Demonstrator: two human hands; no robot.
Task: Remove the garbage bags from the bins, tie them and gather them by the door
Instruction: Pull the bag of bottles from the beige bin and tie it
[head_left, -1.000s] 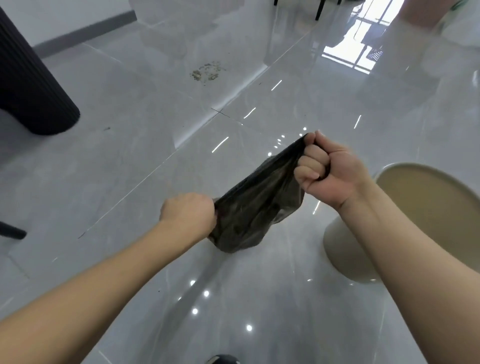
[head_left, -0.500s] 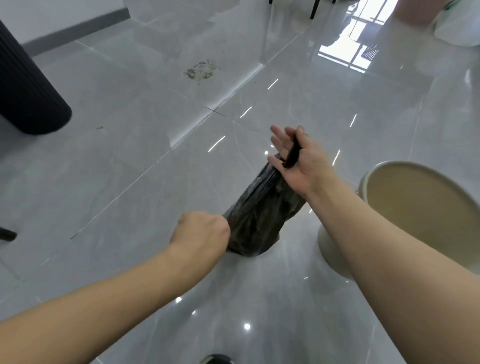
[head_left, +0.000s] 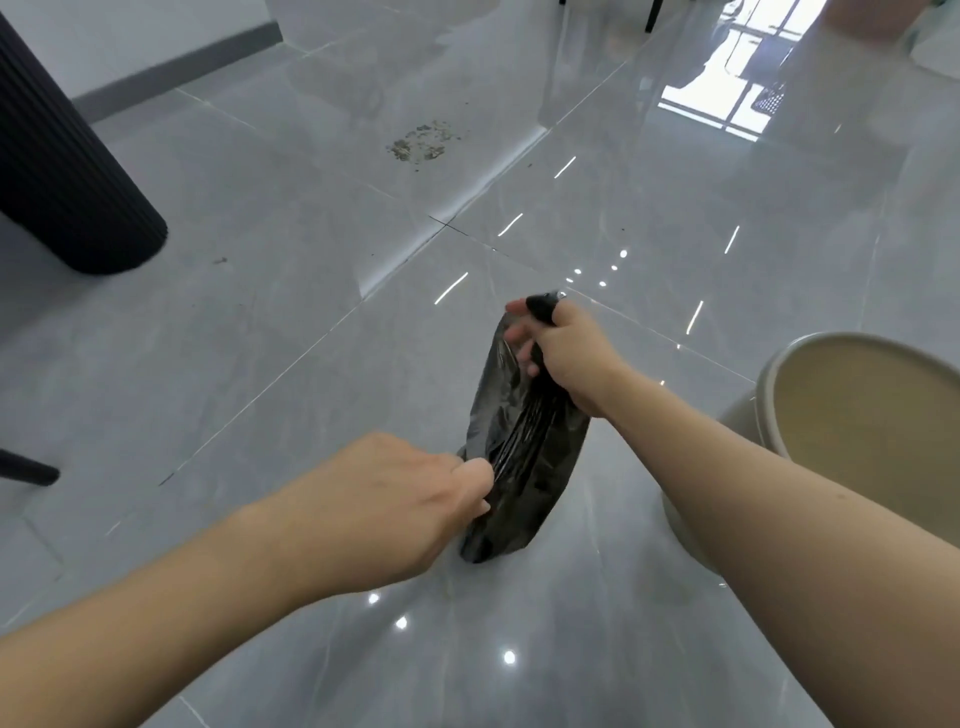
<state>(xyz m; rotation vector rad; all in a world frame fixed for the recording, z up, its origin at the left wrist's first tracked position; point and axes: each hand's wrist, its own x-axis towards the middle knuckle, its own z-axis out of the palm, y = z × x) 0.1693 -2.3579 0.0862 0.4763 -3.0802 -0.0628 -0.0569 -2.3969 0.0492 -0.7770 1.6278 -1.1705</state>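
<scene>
One black garbage bag, two hands on it, above the floor.
Left hand pinches its side in a closed grip; right hand grips its gathered top. One beige bin stands just right; one dark ribbed column far left.

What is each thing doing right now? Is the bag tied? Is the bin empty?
Small black plastic garbage bag: out of the bin, held up between both hands, not visibly knotted.
Round beige plastic bin: upright on the floor, no liner, the visible inside looks empty.
Left hand: pinches the bag's side.
Right hand: grips the bag's top end.
Glossy grey tiled floor: shiny, with a patch of crumbs.
</scene>
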